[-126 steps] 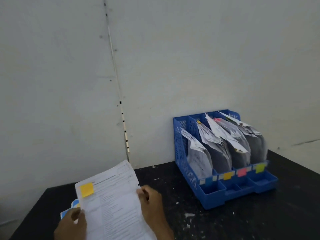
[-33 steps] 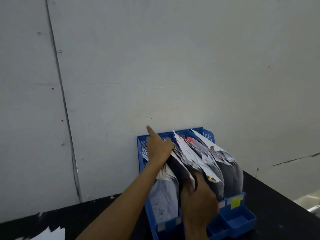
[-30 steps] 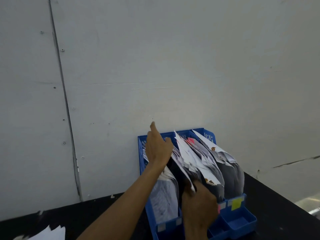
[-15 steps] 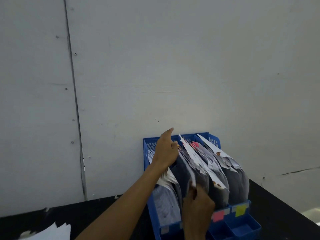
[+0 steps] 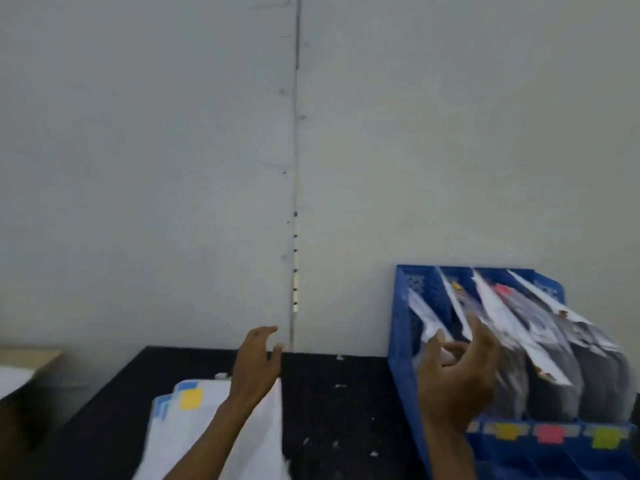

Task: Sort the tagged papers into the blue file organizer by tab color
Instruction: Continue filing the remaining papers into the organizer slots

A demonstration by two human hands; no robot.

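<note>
- We saw a pale grey wall (image 5: 138, 168) filling most of the view, with 1 vertical seam (image 5: 296, 150) running down to the table.
- A black table (image 5: 346, 417) stood against that wall, dotted with small white scraps (image 5: 341, 386); its near part was cut off by the bottom edge.
- The blue file organizer (image 5: 401, 327) stood on the table's right side, its back at the wall. We counted 4 slots, and its right end and front tray ran out of view.
- Filed papers (image 5: 540, 341) leaned in the slots, too blurred for us to read.
- A stack of tagged papers (image 5: 207, 431) lay flat on the table, well left of the organizer, its near end cut off.
- The right hand (image 5: 453, 375) hung in front of the left slots, fingers spread and loosely curled, gripping nothing. Blur hid whether a fingertip touched a sheet.
- The left hand (image 5: 254, 365) hovered above the stack's far edge, fingers apart and relaxed, holding nothing.
- A tan object (image 5: 31, 355) at the left edge was too blurred to identify.
- The organizer's front carried 3 clear labels: yellow (image 5: 509, 432), red (image 5: 550, 434), yellow-green (image 5: 606, 439).
- A yellow tab (image 5: 191, 399) sat on the stack's top sheet, with blue tabs (image 5: 162, 408) peeking out beside it.
</note>
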